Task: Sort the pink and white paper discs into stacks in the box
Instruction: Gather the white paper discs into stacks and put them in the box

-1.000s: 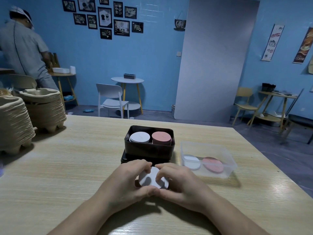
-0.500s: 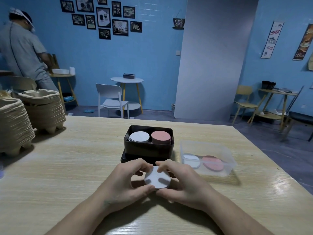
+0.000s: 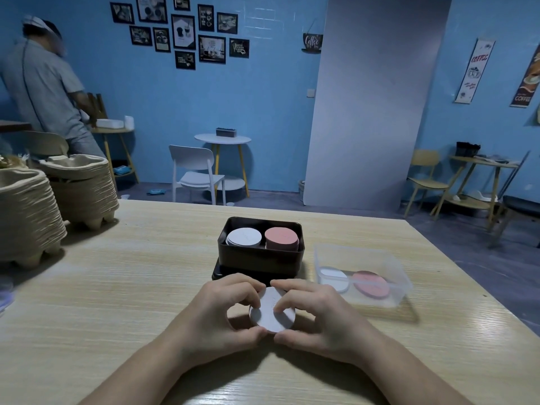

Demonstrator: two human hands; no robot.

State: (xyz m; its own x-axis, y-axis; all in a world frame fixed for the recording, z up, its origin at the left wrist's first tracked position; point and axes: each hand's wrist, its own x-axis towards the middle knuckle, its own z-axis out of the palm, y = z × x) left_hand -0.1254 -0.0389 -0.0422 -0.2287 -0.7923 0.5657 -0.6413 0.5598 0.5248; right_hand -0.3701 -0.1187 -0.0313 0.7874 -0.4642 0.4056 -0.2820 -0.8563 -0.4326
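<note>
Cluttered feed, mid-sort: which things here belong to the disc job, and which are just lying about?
Job: left hand, right hand, both pinching the held white disc; dark box with white stack and pink stack; clear tub with loose white disc and loose pink disc.
Lying about: pulp tray stacks, white chair, round side table, wall pictures.

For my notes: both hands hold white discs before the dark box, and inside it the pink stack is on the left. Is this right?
No: the head view shows the pink stack on the right in the box, the white stack on the left. The left hand and right hand do hold white discs.
</note>
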